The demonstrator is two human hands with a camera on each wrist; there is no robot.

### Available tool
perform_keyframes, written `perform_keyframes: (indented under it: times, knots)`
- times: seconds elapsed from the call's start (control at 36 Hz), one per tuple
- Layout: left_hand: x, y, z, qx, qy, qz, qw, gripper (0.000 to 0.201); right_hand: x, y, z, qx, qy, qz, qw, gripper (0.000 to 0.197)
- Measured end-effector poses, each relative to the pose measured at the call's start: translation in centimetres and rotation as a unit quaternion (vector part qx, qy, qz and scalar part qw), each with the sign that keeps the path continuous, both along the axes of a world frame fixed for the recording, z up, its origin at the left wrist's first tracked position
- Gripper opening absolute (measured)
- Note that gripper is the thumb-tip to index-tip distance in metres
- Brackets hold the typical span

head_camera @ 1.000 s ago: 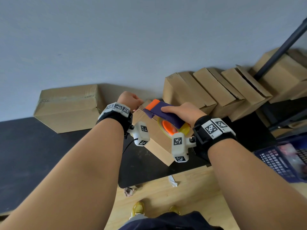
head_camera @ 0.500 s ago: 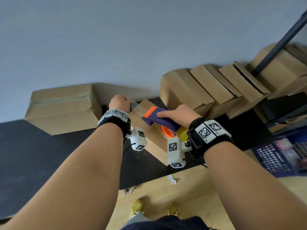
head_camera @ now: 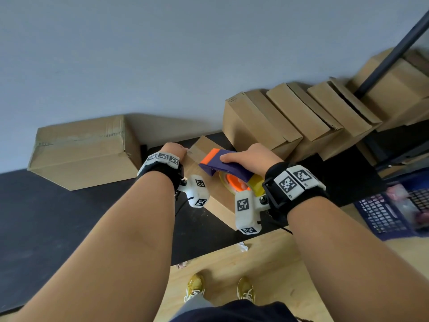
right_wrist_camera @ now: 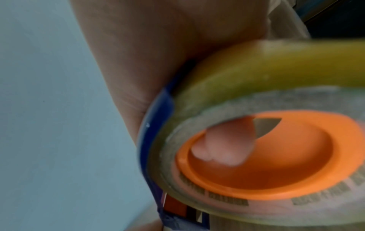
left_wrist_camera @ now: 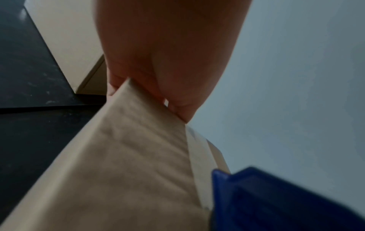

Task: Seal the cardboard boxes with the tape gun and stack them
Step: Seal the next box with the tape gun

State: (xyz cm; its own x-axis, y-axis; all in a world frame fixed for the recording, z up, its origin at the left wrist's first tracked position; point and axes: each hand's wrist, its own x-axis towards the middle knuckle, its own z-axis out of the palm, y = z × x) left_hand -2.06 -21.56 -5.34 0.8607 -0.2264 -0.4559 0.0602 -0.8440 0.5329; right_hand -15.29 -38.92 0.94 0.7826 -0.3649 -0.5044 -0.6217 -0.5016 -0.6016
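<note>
While the right hand (head_camera: pixel 249 156) is gripping the tape gun (head_camera: pixel 226 169) and the left hand (head_camera: pixel 174 151) is clamping the box (head_camera: pixel 216 196) at its far corner, the tape is risking wrinkling if that box is sliding on the counter (head_camera: pixel 46 217).

Black table (head_camera: pixel 46 205) carries cardboard boxes (head_camera: pixel 86 149); apparently one taped.
</note>
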Motion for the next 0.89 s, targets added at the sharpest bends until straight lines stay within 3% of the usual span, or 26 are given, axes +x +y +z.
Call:
perform_keyframes:
  times: [0.11, 0.22, 0.31, 0.39, 0.5, 0.67, 0.78, 0.89]
  knots:
    - [-0.6, 0.2, -0.1, 0.02, -0.027, 0.018, 0.999, 0.031, 0.1, 0.1, -0.1, 0.017, -0.002, -0.012, 1.0, 0.053]
    - [-1.0, 0.1, 0.0, -0.008, -0.191, 0.059, 0.98, 0.028, 0.2, 0.4, 0.0, 0.028, -0.008, -0.02, 0.999, 0.057]
    - [-2.4, -0.9, 0.0, -0.017, -0.26, -0.005, 0.966, 0.032, 0.1, 0.4, 0.1, 0.02, -0.014, -0.026, 0.999, 0.054]
    - [-3.6, -1.5, -0.4, 0.049, -0.244, -0.097, 0.964, 0.027, 0.0, 0.4, 0.3, 0.011, -0.018, -0.022, 1.0, 0.047]
    - [-4.6, -0.8, -1.2, 0.083, -0.241, -0.163, 0.953, 0.031, -0.3, 0.3, 0.6, 0.018, -0.014, -0.008, 1.0, 0.053]
    - [-5.7, -0.9, -1.1, 0.117, -0.181, -0.186, 0.959, 0.059, -1.2, -0.1, 0.7, 0.03, -0.016, -0.006, 0.999, 0.055]
    - [-6.2, -1.4, -0.7, 0.157, -0.157, -0.209, 0.952, 0.064, -2.3, -0.9, 0.9, 0.024, -0.007, 0.002, 1.0, 0.061]
    - [-6.1, -1.6, -1.3, 0.156, -0.142, -0.19, 0.959, 0.067, -4.2, -2.8, 1.6, 0.025, 0.006, 0.02, 0.999, 0.054]
